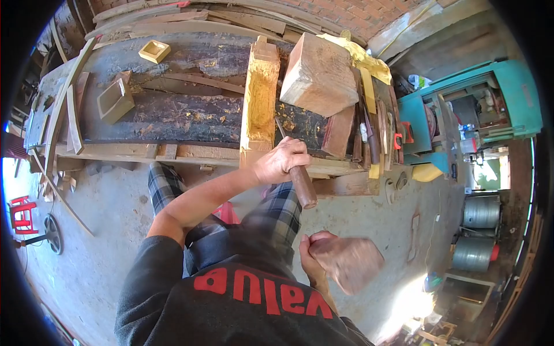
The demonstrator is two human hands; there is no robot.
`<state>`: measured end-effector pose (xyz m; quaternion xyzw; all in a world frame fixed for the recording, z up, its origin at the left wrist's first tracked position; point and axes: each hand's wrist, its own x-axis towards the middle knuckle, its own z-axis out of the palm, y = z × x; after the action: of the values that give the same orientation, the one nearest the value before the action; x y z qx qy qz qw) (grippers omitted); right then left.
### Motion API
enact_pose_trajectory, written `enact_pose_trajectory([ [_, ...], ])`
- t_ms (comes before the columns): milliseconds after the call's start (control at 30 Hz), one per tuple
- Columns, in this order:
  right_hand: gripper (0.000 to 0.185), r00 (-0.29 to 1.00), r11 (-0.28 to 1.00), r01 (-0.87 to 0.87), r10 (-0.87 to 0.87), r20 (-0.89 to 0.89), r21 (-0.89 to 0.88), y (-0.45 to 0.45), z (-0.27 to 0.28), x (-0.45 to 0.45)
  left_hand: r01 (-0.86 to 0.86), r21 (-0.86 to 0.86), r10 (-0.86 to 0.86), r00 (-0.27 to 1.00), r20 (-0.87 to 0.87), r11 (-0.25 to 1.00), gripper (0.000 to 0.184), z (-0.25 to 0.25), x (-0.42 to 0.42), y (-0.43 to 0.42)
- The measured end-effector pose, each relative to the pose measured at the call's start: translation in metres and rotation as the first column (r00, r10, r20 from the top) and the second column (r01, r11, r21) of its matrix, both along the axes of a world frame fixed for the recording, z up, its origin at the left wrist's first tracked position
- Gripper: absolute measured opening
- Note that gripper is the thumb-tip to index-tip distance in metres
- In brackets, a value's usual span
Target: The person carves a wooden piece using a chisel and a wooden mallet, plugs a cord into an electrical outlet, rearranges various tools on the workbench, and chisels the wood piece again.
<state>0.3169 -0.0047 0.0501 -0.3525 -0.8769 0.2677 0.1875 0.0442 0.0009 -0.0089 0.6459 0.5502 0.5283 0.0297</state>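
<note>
My left hand (pixel 284 160) is closed around the brown wooden handle of a chisel (pixel 303 189). Its thin blade reaches up to the right edge of a hollowed, yellowish wood piece (pixel 259 95), which lies across the bench. Whether the cutting tip touches the wood cannot be made out. Lower down, near my body, my right hand (pixel 313 252) grips a wooden mallet (pixel 348 264); its block-shaped head is smeared by motion and apart from the chisel. A large wood block (pixel 321 75) rests on the bench just right of the hollowed piece.
The dark, worn workbench (pixel 190 118) carries a small yellow wooden box (pixel 154 51), a greyish wooden box (pixel 115 102) and long strips at the left. Several tools and wood pieces lie at its right end. Beyond stands a teal machine (pixel 519 95). A red stool (pixel 22 215) is far left.
</note>
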Motion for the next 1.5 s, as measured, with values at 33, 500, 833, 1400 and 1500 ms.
enact_pose_trajectory([
  [33, 0.019, 1.000, 1.000, 0.000, 0.000, -0.001, 0.002, 0.000, -0.002, 0.000, -0.007, 0.033, 0.008, 0.999, -0.033, 0.999, 0.025, 0.000, 0.001, 0.000],
  [500, 0.025, 0.987, 0.996, 0.037, -0.050, -0.155, -0.084, 0.006, -0.005, -0.004, -0.013, 0.015, 0.013, 1.000, 0.009, 1.000, 0.027, 0.005, 0.000, -0.007],
  [833, 0.017, 0.967, 0.969, 0.068, -0.122, -0.224, -0.235, 0.002, -0.021, 0.000, -0.012, 0.009, 0.012, 1.000, -0.008, 1.000, 0.025, -0.002, -0.006, -0.007],
  [1400, 0.025, 0.983, 0.999, -0.053, 0.050, -0.174, -0.012, 0.007, -0.008, -0.016, 0.022, 0.013, -0.023, 0.994, 0.104, 1.000, 0.024, 0.013, -0.007, -0.011],
  [1500, 0.023, 0.808, 0.982, -0.110, -0.004, -0.589, -0.157, 0.003, -0.018, -0.027, 0.023, -0.006, -0.021, 0.988, 0.151, 1.000, 0.021, 0.016, -0.011, -0.014],
])
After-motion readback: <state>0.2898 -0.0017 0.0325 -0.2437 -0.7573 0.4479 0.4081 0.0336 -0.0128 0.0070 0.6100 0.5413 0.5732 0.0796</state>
